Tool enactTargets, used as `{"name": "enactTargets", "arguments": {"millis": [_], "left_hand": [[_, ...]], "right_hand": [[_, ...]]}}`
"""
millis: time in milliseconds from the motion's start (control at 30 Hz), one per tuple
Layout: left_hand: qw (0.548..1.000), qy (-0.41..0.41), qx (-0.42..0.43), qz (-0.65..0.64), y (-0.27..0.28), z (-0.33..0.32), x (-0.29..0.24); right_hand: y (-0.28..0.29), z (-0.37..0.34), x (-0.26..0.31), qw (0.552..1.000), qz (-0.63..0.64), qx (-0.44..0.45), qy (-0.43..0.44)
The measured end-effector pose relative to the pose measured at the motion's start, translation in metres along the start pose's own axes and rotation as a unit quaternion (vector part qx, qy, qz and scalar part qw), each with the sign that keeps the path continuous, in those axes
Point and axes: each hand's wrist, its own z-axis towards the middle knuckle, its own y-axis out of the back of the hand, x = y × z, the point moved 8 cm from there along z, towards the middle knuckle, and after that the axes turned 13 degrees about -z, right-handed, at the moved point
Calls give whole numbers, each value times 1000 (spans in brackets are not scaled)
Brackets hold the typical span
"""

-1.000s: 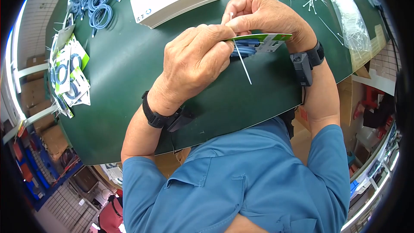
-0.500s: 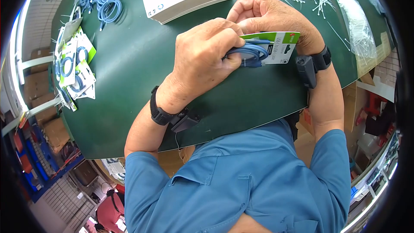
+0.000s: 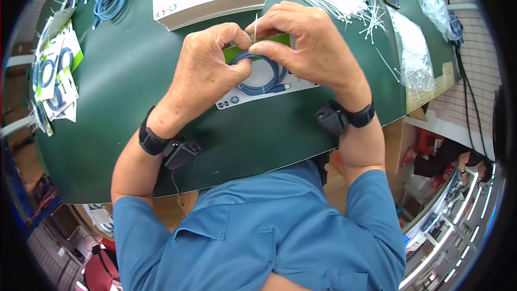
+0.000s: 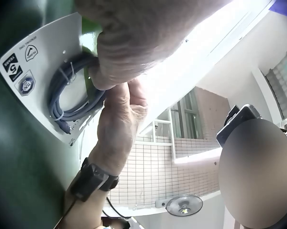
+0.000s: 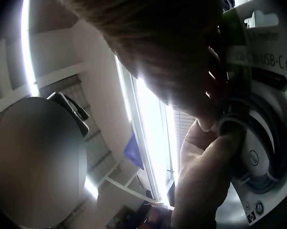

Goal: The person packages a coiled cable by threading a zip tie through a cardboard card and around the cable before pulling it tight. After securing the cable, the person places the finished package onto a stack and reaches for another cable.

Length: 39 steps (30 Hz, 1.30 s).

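On the table (image 3: 129, 64), white ties (image 3: 417, 73) in a clear bag (image 3: 401, 24), left fingers (image 3: 234, 35) clamped on cable (image 3: 277, 78), right fingers (image 3: 277, 19) on one tie (image 3: 256, 24)

A flat white cardboard card with a green upper band (image 3: 262, 73) faces up at or just above the dark green table (image 3: 301, 124), its lettering reading "USB-C to USB-C" in the right wrist view. A blue cable (image 3: 278, 76) lies against its face in a round coil bound by pale bands, one metal-tipped plug pointing right. A thin white plastic tie (image 3: 256, 23) sticks up beside the green band.
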Motion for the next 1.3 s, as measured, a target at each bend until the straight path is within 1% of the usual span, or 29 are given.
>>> {"name": "enactTargets", "arguments": {"millis": [67, 100, 167, 200, 367, 467, 567, 633, 733, 867, 1133, 1233, 1300], "left_hand": [[1000, -2, -7, -2, 2, 0, 2], [1000, 18, 0, -2, 1, -1, 6], [998, 57, 15, -2, 0, -2, 13], [998, 58, 10, -7, 1, -2, 14], [998, 60, 12, -16, 1, -2, 16], [998, 66, 8, -20, 0, -2, 20], [995, 79, 13, -55, -2, -3, 25], [996, 79, 16, -49, -2, -3, 23], [996, 82, 25, -33, -3, -4, 21], [995, 83, 23, -48, -6, -4, 24], [992, 96, 22, -83, -8, -6, 25], [985, 148, 62, -55, -10, -8, 29], [984, 154, 66, -57, -10, -8, 28]], "right_hand": [[-6, -1, 7, 996, -78, -7, 44], [-8, -1, 8, 996, -80, 1, 47], [-7, -1, 3, 998, -64, -2, 14], [-6, 0, 0, 998, -56, -6, -3], [-13, 0, 0, 997, -78, -10, -4], [-11, 0, 10, 988, -124, -71, 53], [-13, 1, 13, 983, -152, -80, 67], [-14, 1, 14, 980, -166, -85, 73], [-12, 0, 20, 971, -187, -120, 88], [-13, -1, 21, 964, -216, -125, 93], [-11, -2, 19, 967, -197, -141, 80], [-11, -2, 18, 967, -199, -141, 70], [-11, -2, 17, 967, -200, -141, 65]]}}
